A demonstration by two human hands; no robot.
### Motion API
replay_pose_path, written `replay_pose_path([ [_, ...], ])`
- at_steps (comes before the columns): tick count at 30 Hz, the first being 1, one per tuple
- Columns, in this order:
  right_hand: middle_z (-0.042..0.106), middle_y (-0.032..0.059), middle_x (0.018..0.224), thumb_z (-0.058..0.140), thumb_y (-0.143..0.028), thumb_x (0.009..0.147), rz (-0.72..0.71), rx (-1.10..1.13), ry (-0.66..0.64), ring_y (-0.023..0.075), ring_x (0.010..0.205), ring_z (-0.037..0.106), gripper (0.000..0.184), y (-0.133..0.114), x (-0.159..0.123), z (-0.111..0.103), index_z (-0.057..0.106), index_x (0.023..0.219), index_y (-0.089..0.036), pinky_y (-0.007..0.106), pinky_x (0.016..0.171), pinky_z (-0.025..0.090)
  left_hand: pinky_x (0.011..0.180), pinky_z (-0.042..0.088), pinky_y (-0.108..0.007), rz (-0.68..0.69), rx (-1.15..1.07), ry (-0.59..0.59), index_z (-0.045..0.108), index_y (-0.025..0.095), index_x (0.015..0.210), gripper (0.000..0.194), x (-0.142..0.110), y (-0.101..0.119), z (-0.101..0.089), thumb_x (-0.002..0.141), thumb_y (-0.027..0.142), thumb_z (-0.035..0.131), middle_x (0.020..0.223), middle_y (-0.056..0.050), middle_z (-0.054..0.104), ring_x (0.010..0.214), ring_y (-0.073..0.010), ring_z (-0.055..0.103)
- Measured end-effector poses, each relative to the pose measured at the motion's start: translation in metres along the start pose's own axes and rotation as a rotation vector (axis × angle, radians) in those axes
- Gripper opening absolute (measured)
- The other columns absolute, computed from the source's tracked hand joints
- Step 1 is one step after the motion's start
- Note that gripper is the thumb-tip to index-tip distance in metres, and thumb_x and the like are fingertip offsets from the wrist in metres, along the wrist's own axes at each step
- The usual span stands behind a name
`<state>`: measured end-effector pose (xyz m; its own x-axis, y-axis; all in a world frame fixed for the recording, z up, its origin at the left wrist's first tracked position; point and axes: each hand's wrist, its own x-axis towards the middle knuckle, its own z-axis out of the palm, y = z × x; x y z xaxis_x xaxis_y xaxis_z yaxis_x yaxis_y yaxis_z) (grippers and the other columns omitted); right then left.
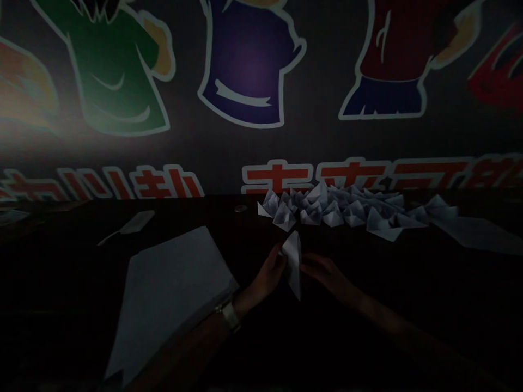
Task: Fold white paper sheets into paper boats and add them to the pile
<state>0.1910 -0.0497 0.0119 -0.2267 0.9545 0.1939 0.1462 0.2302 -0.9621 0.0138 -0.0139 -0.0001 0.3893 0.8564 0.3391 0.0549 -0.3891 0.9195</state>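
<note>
A folded piece of white paper [293, 258] stands on edge between my two hands, its pointed ends up and down. My left hand [269, 272], with a watch [229, 316] on the wrist, is closed on the paper's left side. On the other side my right hand [327, 272] touches the paper's right face with its fingers; how firmly it grips is too dark to make out. Behind the hands lies a pile of folded paper boats [333, 212].
A stack of white sheets [171, 288] lies to the left, partly under my left forearm. Farther back are a pale flat object with a cord [138, 221] and a small round object [241, 208]. A loose sheet [482, 233] lies at right. A printed wall [318, 109] rises behind the table.
</note>
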Motion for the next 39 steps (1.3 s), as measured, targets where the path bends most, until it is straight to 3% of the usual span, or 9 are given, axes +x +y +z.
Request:
replay_pose_path([
  [2, 0.068, 0.004, 0.09, 0.061, -0.046, 0.072, -0.041, -0.036, 0.058, 0.0235, 0.086, 0.062, 0.036, 0.005, 0.002, -0.001, 0.064, 0.094, -0.018, 0.035, 0.077, 0.049, 0.105, 0.026, -0.037, 0.025, 0.017, -0.086, 0.037, 0.016, 0.129, 0.046, -0.006, 0.004, 0.004, 0.089, 0.037, 0.037, 0.132, -0.011, 0.043, 0.123, -0.0221, 0.037],
  [5, 0.068, 0.0054, 0.092, 0.063, -0.046, 0.069, -0.092, -0.046, 0.111, 0.0245, 0.085, 0.062, 0.041, 0.013, 0.004, -0.003, 0.061, 0.1, -0.018, 0.036, 0.074, 0.051, 0.103, 0.031, -0.039, 0.064, 0.112, -0.272, 0.023, 0.018, 0.137, 0.072, -0.016, 0.014, 0.008, 0.078, 0.042, 0.057, 0.137, -0.012, 0.036, 0.124, -0.0256, 0.037],
  [8, 0.066, 0.0068, 0.101, 0.058, -0.041, 0.074, -0.19, -0.123, 0.155, 0.0248, 0.093, 0.061, 0.037, 0.012, 0.001, -0.004, 0.06, 0.105, -0.02, 0.037, 0.08, 0.049, 0.101, 0.033, -0.043, 0.095, 0.283, -0.289, 0.009, 0.02, 0.141, 0.1, -0.021, 0.022, 0.009, 0.065, 0.04, 0.07, 0.141, -0.015, 0.028, 0.124, -0.0298, 0.035],
  [12, 0.06, 0.0075, 0.116, 0.053, -0.031, 0.079, -0.296, -0.266, 0.235, 0.0242, 0.108, 0.054, 0.037, 0.002, -0.005, -0.005, 0.056, 0.114, -0.021, 0.037, 0.091, 0.043, 0.099, 0.034, -0.044, 0.241, 0.394, -0.294, -0.001, 0.019, 0.142, 0.093, -0.021, 0.023, 0.007, 0.073, 0.031, 0.06, 0.142, -0.015, 0.024, 0.124, -0.0297, 0.035],
  [16, 0.057, 0.0057, 0.123, 0.053, -0.025, 0.077, -0.311, -0.324, 0.275, 0.0242, 0.114, 0.05, 0.042, -0.004, -0.008, -0.009, 0.053, 0.12, -0.024, 0.039, 0.097, 0.04, 0.096, 0.038, -0.044, 0.283, 0.493, -0.285, 0.004, 0.021, 0.142, 0.086, -0.021, 0.026, 0.005, 0.075, 0.03, 0.056, 0.139, -0.014, 0.03, 0.12, -0.0295, 0.038],
  [21, 0.063, 0.0044, 0.113, 0.049, -0.02, 0.077, -0.258, -0.31, 0.245, 0.0238, 0.106, 0.057, 0.037, -0.003, -0.007, -0.008, 0.061, 0.112, -0.025, 0.041, 0.094, 0.043, 0.106, 0.019, -0.049, 0.352, 0.836, -0.115, 0.012, 0.024, 0.142, 0.072, -0.019, 0.035, 0.009, 0.079, 0.016, 0.047, 0.146, -0.008, 0.022, 0.134, -0.0286, 0.015],
  [28, 0.062, 0.0059, 0.116, 0.049, -0.02, 0.074, -0.237, -0.219, 0.354, 0.0246, 0.111, 0.054, 0.039, 0.019, 0.0, -0.001, 0.062, 0.111, -0.021, 0.044, 0.097, 0.041, 0.11, 0.014, -0.045, 0.473, 1.27, -0.171, 0.011, 0.018, 0.141, 0.07, -0.017, 0.029, 0.021, 0.076, 0.0, 0.03, 0.147, -0.005, 0.019, 0.135, -0.018, 0.014],
  [34, 0.064, 0.0057, 0.113, 0.05, -0.019, 0.076, -0.218, -0.257, 0.285, 0.0242, 0.109, 0.055, 0.036, 0.018, 0.001, -0.005, 0.063, 0.109, -0.021, 0.042, 0.097, 0.04, 0.107, 0.024, -0.044, 0.394, 1.273, -0.183, 0.017, 0.013, 0.14, 0.067, -0.017, 0.019, 0.018, 0.076, 0.0, 0.03, 0.145, -0.012, 0.025, 0.132, -0.022, 0.025],
  [39, 0.067, 0.0044, 0.105, 0.05, -0.025, 0.079, -0.21, -0.305, 0.26, 0.0268, 0.099, 0.061, 0.03, 0.01, 0.0, -0.011, 0.066, 0.104, -0.023, 0.045, 0.092, 0.043, 0.107, 0.025, -0.044, 0.332, 1.041, -0.133, 0.02, 0.023, 0.139, 0.076, -0.01, 0.013, 0.01, 0.07, -0.005, 0.033, 0.147, -0.007, 0.021, 0.134, -0.0217, 0.021],
])
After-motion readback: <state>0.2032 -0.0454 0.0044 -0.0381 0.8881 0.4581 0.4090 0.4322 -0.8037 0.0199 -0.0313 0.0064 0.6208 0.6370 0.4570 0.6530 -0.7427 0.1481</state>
